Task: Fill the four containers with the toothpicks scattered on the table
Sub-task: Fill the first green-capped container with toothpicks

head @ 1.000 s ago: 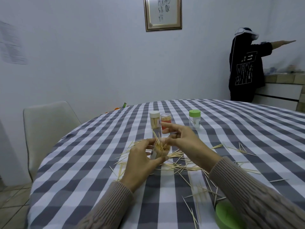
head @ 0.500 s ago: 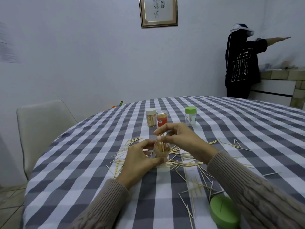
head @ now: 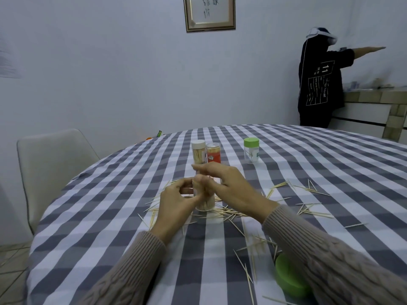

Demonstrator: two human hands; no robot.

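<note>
At frame centre our left hand grips the open container to steady it, while our right hand pinches toothpicks into its mouth.

A clear open container packed with toothpicks stands upright mid-table. Behind it stand 3 capped containers: white-lidded, red and green-lidded. Loose toothpicks lie scattered around.
</note>
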